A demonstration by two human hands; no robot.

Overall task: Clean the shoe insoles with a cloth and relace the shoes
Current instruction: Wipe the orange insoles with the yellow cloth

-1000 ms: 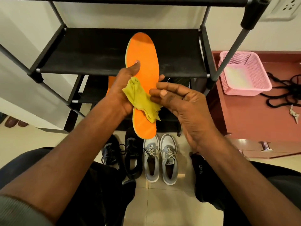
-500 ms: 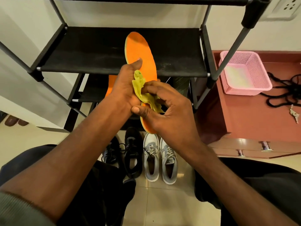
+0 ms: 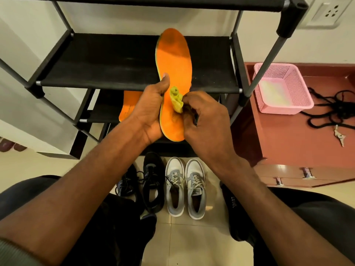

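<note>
Left hand point(image 3: 151, 110) grips orange insole point(image 3: 173, 73) upright, thumb along edge, bracing it. Right hand point(image 3: 205, 120) fingers bunched around yellow-green cloth point(image 3: 176, 99), pressing it against insole face for wiping.

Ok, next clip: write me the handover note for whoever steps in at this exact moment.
Left hand grips the orange insole, held upright in front of the shoe rack.
Right hand pinches the bunched yellow-green cloth against the insole's middle.
A second insole lies on the lower shelf.
Black shoes and grey shoes stand on the floor; loose black laces lie on the cabinet top beside the pink basket.
Done: wiping under way.
Left: finish the insoles, relace the shoes.
</note>
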